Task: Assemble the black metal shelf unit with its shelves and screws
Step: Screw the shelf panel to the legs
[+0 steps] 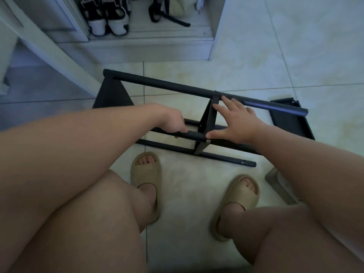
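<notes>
Both hands meet at the middle shelf panel [207, 119] of the shelf unit [167, 83] on the floor [256, 56]: left hand [174, 125] clamps the short tube [195, 135] aimed rightward into it, right hand [238, 123] with fingers [226, 104] splayed against it.

No writing, label, brand mark, number or sign can be read anywhere in view. The black shelf frame [177, 85] in the middle shows only plain dark metal, as does the loose shelf panel [289, 119] at the right. The tan sandals [145, 174] nearby bear no legible mark. The black-and-white shoes [107, 18] at far left are too blurred to make out any logo.
</notes>
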Demonstrator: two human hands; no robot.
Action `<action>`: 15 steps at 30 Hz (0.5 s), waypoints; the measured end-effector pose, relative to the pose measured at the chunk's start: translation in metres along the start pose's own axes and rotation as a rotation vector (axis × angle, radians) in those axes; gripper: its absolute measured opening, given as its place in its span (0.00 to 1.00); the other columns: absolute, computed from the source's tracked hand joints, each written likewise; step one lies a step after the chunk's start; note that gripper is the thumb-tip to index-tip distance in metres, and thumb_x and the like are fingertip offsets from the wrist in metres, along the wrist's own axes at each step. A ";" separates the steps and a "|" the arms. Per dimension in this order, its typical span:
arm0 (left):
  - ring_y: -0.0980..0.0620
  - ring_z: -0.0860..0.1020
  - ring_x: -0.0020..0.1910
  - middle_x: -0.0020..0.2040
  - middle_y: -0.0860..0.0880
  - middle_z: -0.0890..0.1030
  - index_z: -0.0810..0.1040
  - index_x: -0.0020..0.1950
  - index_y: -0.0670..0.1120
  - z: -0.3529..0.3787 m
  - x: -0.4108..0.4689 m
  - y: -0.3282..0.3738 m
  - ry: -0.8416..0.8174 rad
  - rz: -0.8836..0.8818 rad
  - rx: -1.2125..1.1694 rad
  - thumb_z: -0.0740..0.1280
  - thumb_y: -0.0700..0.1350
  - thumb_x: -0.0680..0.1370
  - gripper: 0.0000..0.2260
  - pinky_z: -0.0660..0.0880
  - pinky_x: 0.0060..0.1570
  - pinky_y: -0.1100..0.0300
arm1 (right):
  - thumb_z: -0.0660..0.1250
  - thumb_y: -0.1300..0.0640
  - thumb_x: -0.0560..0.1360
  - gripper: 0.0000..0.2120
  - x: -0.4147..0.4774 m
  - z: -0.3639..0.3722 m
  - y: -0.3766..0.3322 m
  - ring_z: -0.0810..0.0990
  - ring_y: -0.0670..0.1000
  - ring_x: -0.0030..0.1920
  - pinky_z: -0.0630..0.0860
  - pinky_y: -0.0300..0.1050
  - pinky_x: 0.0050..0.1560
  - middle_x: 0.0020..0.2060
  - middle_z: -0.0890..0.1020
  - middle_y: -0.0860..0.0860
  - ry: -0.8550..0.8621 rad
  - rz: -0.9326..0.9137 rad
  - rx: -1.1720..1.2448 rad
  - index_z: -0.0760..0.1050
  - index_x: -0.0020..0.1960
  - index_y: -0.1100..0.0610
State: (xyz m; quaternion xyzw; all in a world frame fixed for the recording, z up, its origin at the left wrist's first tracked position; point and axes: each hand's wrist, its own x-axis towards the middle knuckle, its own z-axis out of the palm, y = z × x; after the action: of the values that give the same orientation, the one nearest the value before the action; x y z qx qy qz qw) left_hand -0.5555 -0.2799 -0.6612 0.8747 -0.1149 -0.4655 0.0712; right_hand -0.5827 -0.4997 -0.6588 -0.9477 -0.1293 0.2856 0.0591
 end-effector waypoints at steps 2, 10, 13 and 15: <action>0.47 0.76 0.58 0.58 0.50 0.79 0.80 0.62 0.48 0.006 -0.008 0.003 0.014 0.007 -0.009 0.64 0.60 0.80 0.19 0.72 0.64 0.48 | 0.68 0.33 0.74 0.42 -0.016 -0.007 0.000 0.57 0.54 0.80 0.58 0.56 0.78 0.81 0.60 0.50 -0.041 0.008 0.095 0.56 0.82 0.46; 0.44 0.77 0.54 0.55 0.47 0.79 0.77 0.61 0.48 0.020 -0.018 0.024 0.242 -0.028 0.151 0.68 0.47 0.80 0.11 0.74 0.56 0.51 | 0.69 0.45 0.79 0.26 -0.058 -0.009 0.021 0.76 0.52 0.60 0.71 0.46 0.62 0.67 0.77 0.50 -0.186 0.106 0.134 0.69 0.75 0.46; 0.44 0.75 0.55 0.53 0.49 0.77 0.75 0.56 0.52 0.012 -0.020 0.027 0.416 -0.102 0.056 0.65 0.46 0.80 0.05 0.68 0.59 0.41 | 0.67 0.46 0.80 0.28 -0.057 -0.017 0.021 0.75 0.55 0.62 0.71 0.48 0.62 0.68 0.76 0.51 -0.026 0.121 0.086 0.65 0.78 0.47; 0.43 0.73 0.56 0.53 0.50 0.76 0.75 0.56 0.52 0.008 -0.021 0.029 0.507 -0.119 0.045 0.63 0.45 0.81 0.05 0.65 0.57 0.40 | 0.66 0.43 0.80 0.33 -0.055 -0.017 0.020 0.70 0.57 0.71 0.67 0.55 0.69 0.74 0.70 0.51 0.043 0.121 -0.004 0.59 0.80 0.47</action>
State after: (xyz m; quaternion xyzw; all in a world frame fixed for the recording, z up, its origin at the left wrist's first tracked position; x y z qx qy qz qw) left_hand -0.5779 -0.3021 -0.6425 0.9700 -0.0521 -0.2321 0.0510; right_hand -0.6128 -0.5349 -0.6196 -0.9598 -0.0708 0.2682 0.0426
